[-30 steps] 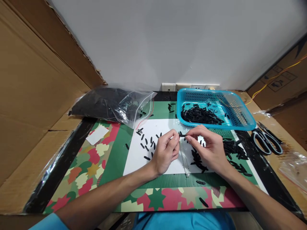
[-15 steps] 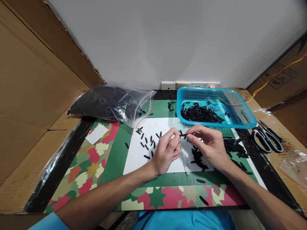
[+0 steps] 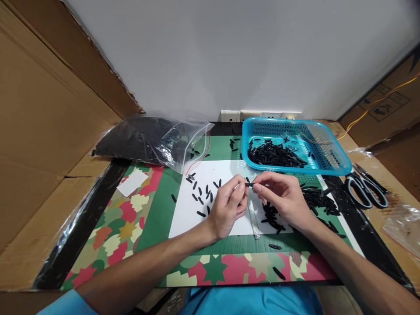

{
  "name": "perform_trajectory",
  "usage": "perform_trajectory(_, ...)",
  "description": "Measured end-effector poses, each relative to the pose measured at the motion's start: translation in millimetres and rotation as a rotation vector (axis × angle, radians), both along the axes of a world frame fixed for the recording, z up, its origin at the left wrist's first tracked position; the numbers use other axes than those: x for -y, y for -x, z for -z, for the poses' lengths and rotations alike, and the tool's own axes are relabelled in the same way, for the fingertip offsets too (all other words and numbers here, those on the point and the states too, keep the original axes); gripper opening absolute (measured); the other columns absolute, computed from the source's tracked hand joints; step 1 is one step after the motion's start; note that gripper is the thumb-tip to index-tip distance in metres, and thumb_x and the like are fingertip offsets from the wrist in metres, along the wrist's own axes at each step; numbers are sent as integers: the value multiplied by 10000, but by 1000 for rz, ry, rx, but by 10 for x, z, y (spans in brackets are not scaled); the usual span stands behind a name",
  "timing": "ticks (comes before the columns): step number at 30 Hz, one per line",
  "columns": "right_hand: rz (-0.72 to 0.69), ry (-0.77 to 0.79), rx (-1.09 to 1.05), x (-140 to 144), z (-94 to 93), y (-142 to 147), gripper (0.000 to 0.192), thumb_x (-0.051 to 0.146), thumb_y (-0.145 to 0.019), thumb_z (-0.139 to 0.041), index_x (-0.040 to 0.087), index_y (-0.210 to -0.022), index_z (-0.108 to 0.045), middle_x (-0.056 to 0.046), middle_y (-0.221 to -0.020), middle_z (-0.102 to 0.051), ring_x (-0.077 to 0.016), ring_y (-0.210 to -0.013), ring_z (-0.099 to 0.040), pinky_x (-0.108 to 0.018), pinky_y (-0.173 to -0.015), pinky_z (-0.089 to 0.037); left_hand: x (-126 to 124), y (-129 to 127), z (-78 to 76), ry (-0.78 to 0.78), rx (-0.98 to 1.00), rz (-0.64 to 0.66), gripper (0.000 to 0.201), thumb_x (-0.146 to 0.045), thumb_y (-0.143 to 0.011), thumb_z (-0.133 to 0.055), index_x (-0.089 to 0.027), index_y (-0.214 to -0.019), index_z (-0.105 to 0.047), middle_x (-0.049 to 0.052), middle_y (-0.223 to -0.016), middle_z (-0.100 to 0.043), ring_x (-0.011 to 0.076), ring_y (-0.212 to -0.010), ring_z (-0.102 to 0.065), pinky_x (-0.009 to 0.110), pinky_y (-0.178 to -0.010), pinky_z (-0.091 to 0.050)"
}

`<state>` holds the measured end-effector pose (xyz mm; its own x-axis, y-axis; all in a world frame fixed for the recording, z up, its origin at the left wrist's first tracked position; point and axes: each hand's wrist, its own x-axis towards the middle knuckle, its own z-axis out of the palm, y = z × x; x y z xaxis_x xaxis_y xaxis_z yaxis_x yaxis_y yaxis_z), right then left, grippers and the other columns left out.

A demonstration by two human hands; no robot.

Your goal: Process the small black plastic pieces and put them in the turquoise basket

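Observation:
Between my two hands is a small, narrow black piece [image 3: 249, 184], its exact kind too small to make out. My left hand [image 3: 229, 205] pinches its left end between thumb and curled fingers. The thumb and forefinger of my right hand [image 3: 282, 197] close on its right end. Below them a clear, narrow plastic strip [image 3: 253, 216] lies on a white sheet [image 3: 183, 218]. Similar loose black pieces [image 3: 201, 191] are scattered on the sheet left of my hands. A denser pile [image 3: 271, 218] lies partly under my right hand, and another heap [image 3: 320, 201] is to its right.
A blue plastic basket [image 3: 343, 166] holding many black pieces stands at the back right. Scissors [image 3: 365, 192] lie right of the mat. At the back left rests a clear zip bag [image 3: 141, 140] full of black material. Cardboard [image 3: 49, 109] walls the left side.
My right hand has shifted slightly left, bringing its fingertips closer to my left hand, so less of the black piece shows between them. The rest looks the same.

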<state>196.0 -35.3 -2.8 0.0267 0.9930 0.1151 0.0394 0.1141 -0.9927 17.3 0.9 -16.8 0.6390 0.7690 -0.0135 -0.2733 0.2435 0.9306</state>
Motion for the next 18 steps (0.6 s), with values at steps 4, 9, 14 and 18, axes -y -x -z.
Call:
perform_trajectory(4, -1, -11, 7, 3, -5, -7, 188, 383, -946, -781, 195, -943, -766, -17, -812, -712, -129, -631, -575, -262, -581, -463, -4, -17, 3, -18, -16, -15, 363, -519, -1056, -546, -212, -875, -477, -108, -559, -353, 47, -436, -247, 150, -400, -222)
perform_trajectory(9, -41, 2, -18, 21, 3, -13, 308, 473, -993, -702, 187, -884, -729, -10, -739, -666, -146, -633, -568, -281, -601, -461, -4, -30, -15, -45, -62, -17, 389, -544, -1039, -568, -214, -860, -468, -108, -577, -345, 41, -432, -245, 165, -410, -219)
perform_trajectory(14, -73, 76, 1, 22, 33, 28, 423, 490, -1012, -674, 184, -721, -650, 21, -605, -576, -125, -564, -496, -275, -569, -383, 9, -14, -17, -104, -161, 14, 392, -557, -1057, -519, -208, -881, -486, -95, -573, -375, 50, -442, -281, 174, -423, -251)
perform_trajectory(18, -112, 67, -72, 16, 55, 37, 393, 455, -1045, -627, 186, -759, -657, 21, -609, -595, -129, -569, -520, -274, -593, -407, 14, -13, -1, -92, -149, -5, 377, -548, -1059, -522, -212, -893, -483, -108, -565, -334, 48, -438, -253, 169, -419, -238)
